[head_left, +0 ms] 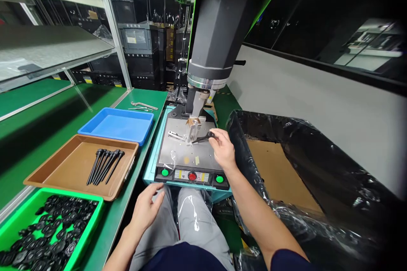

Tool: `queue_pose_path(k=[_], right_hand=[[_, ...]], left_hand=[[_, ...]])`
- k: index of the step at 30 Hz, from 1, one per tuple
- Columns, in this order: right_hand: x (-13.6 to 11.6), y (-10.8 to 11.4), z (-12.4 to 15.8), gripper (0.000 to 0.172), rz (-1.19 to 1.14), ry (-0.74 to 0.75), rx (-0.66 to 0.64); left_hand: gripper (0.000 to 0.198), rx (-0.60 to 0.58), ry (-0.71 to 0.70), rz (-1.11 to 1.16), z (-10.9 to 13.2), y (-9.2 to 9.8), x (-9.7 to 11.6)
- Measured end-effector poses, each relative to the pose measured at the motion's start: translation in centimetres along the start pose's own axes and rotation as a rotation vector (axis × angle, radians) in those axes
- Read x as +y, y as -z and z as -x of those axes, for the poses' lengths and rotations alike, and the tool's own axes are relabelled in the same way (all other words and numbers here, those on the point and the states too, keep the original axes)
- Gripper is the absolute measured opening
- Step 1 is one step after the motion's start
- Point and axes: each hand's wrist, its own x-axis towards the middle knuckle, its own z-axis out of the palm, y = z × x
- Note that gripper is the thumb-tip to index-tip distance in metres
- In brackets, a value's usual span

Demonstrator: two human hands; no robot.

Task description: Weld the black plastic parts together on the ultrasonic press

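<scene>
My right hand [222, 149] rests on the metal plate [181, 152] of a press machine and pinches a thin black rod-shaped part [203, 137]. The part's tip lies by the small fixture [193, 126] under the machine's horn [199, 103]. My left hand [146, 207] hovers near my lap just below the machine's front panel, with its fingers loosely spread and nothing in it. The panel carries two green buttons [164, 172] and a red one [192, 176].
A brown tray [63, 165] with several black rods [104, 165], a blue tray [117, 125] and a green bin [92, 228] of small black parts line the green bench at the left. A carton lined with black plastic [276, 173] stands at the right. Metal tools [143, 106] lie behind the blue tray.
</scene>
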Motion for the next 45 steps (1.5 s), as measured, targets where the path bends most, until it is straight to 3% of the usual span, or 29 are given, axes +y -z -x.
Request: queue_pose_path(k=[2,5,9,12,15,20,23,26,29,33,39,45], right_hand=[[-1.9,0.4,2.3,0.031,-0.240,-0.158,-0.015],[-3.9,-0.1,4.1,0.034,-0.630,-0.425,-0.055],[-5.3,-1.0,4.8,0.036,-0.837,-0.558,-0.061],[-5.6,-1.4,5.0,0.037,-0.867,-0.599,-0.039],[-5.5,-1.8,5.2,0.037,-0.836,-0.605,-0.055],[-5.3,-2.4,4.9,0.034,-0.820,-0.616,-0.147],[-5.1,-2.9,4.9,0.036,-0.839,-0.629,-0.220],[-4.9,-3.5,5.6,0.038,-0.799,-0.636,-0.349],[-4.8,-4.2,6.6,0.038,-0.729,-0.614,-0.436],[-5.0,-4.9,7.7,0.030,-0.591,-0.501,-0.407],[-6.0,-4.7,7.9,0.019,-0.180,-0.166,-0.376],[-6.4,-5.6,7.3,0.018,-0.153,0.001,-0.339]], left_hand=[[0.028,0.125,-0.207,-0.027,-2.0,1.1,2.6],[0.029,0.211,-0.448,-0.056,-4.8,1.8,6.3],[0.027,0.195,-0.540,-0.118,-6.7,1.2,8.9],[0.018,0.118,-0.491,-0.123,-6.9,0.6,9.0],[0.017,0.049,-0.340,-0.039,-6.5,0.3,8.6],[0.025,-0.142,0.033,0.418,-5.6,-0.1,7.9],[0.031,-0.220,0.138,0.649,-5.2,-0.3,7.7],[0.034,-0.248,0.184,0.726,-5.1,-0.3,7.4],[0.033,-0.271,0.184,0.713,-5.0,-0.3,7.0],[0.027,-0.241,0.109,0.679,-5.1,-0.7,6.2],[0.023,-0.147,0.010,0.547,-5.5,-1.1,5.9],[0.022,-0.070,-0.056,0.413,-5.4,-0.4,6.6]])
